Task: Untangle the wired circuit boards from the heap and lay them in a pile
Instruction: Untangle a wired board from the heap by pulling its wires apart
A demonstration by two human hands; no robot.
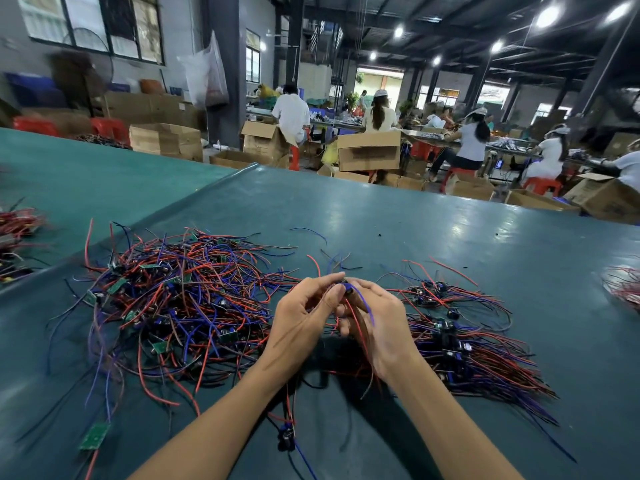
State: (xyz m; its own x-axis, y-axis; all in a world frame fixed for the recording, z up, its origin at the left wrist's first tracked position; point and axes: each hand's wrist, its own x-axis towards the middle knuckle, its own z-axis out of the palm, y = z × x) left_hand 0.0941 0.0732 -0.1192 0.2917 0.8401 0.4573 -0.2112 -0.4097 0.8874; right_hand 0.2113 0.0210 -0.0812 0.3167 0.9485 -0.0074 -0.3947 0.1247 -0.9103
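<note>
A tangled heap of small green circuit boards with red, blue and black wires lies on the table's left half. To the right a sorted pile has its wires fanned out to the right. Between them my left hand and my right hand are raised together, both pinching one wired board at the fingertips. Its red and blue wires hang down across my right palm. A loose green board lies near the front left. Another wired piece lies between my forearms.
The dark green table stretches far ahead. More wire bundles lie at the left edge and the right edge. Cardboard boxes and seated workers fill the hall behind the table.
</note>
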